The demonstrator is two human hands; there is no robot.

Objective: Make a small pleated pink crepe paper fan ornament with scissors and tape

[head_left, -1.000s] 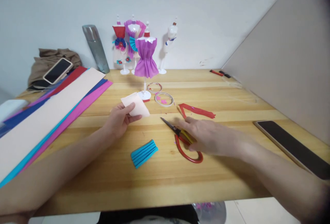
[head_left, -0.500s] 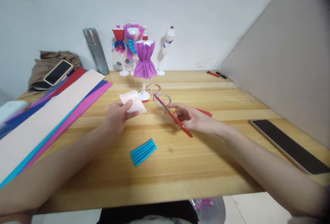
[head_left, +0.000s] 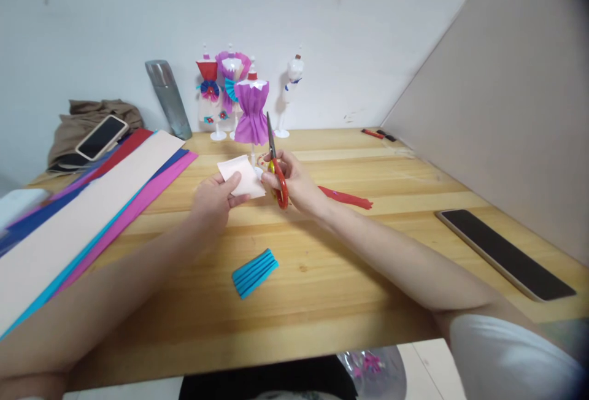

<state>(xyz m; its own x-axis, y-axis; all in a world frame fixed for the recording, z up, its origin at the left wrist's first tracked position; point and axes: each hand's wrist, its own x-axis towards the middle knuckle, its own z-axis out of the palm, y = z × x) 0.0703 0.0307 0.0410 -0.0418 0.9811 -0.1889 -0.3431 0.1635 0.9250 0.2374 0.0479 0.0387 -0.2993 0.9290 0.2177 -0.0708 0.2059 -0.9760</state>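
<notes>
currently, pale pink paper (head_left: 243, 173) pinched in left hand (head_left: 216, 197), scissors (head_left: 278, 179) gripped in right (head_left: 291, 180).

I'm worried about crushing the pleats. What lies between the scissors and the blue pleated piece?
In the head view, just bare wooden tabletop shows between the scissors, held in the right hand, and the blue pleated piece.

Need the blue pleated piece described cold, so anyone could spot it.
Start with the wooden table and find its near half, between the two forearms. The small blue piece lies there alone, nearer the front edge than the left hand. Dark stripes run along its pleats, unlike the plain pale pink piece and red strip.
</notes>
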